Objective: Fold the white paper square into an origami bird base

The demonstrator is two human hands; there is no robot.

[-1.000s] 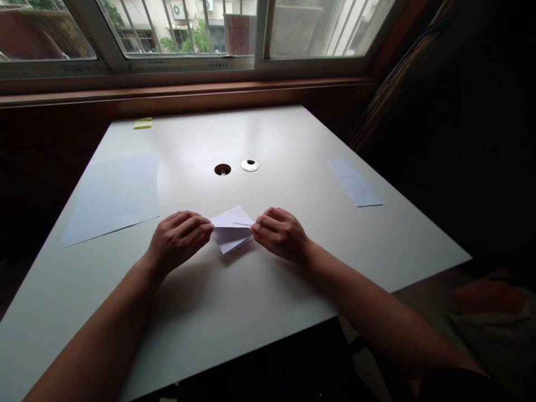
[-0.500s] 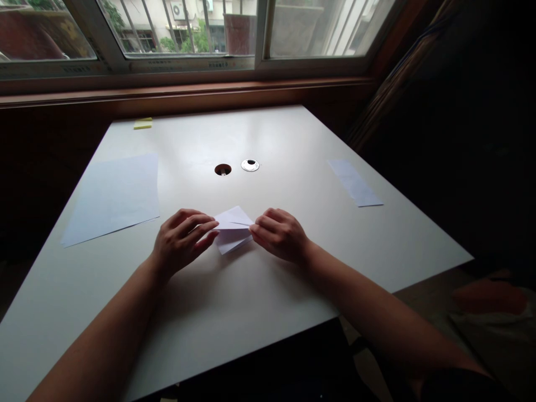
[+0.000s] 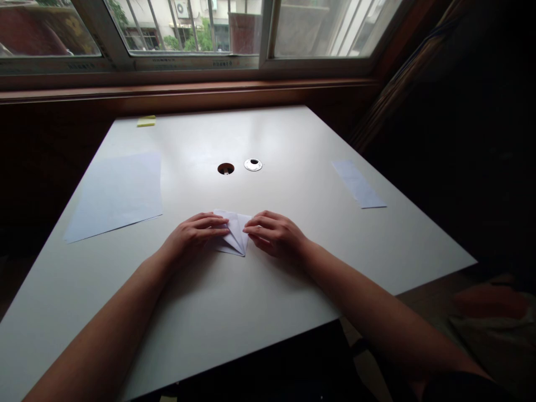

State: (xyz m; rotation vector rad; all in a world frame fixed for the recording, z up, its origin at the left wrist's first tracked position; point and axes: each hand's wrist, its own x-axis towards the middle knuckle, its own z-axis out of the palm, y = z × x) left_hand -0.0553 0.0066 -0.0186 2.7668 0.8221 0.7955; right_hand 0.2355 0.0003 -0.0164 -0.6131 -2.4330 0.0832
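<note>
Home or office, unclear which; white desk (image 3: pixel 201 335), round desktop hole (image 3: pixel 226 168), barred window (image 3: pixel 190 30)

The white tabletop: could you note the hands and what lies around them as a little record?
Left hand: over left part of folded white paper
Right hand: at that paper's right side
Left of hands: large white rectangular paper
Right of hands: narrow white paper strip
Beyond hands: round dark hole beside round silvery disc
Far left corner: small yellow rectangular item

A white table (image 3: pixel 251 301) bears folded paper (image 3: pixel 233 239); large paper (image 3: pixel 119 192) lies left, a paper strip (image 3: pixel 359 185) right; yellow notes (image 3: pixel 146 121), round cover (image 3: pixel 253 167) behind.
</note>
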